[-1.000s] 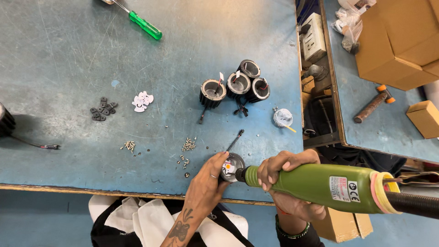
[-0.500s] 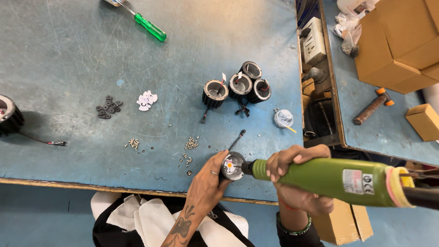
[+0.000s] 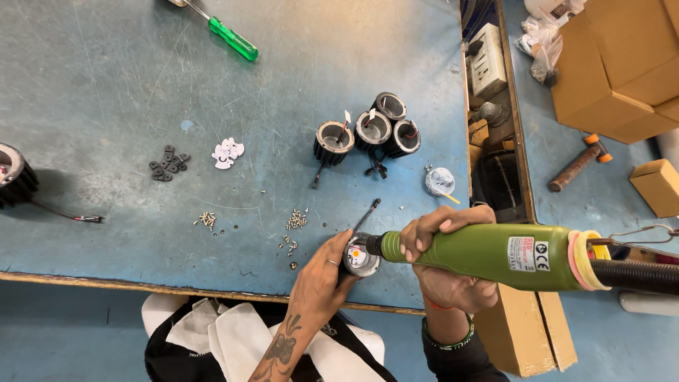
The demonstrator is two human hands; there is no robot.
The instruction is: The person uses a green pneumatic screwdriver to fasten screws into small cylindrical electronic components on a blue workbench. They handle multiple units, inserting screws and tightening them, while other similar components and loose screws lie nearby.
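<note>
Head view: left hand [image 3: 322, 279] grips the round lamp housing [image 3: 359, 257] at the tabletop's [image 3: 106, 85] near edge, right hand [image 3: 442, 247] wrapped around the green electric screwdriver [image 3: 495, 255], lying left-right, tip at the housing.

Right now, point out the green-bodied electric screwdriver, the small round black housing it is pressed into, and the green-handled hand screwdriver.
green electric screwdriver [image 3: 495, 256], head view, mid body.
round black housing [image 3: 359, 259], head view, open face.
green-handled screwdriver [image 3: 232, 38], head view, handle.

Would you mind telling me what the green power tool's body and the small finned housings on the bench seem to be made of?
The power tool in the right hand looks like smooth moulded plastic, judging by its even green sheen. The finned housings look like black-coated metal: ribbed sides with bare grey rims, though I can't be certain.
</note>
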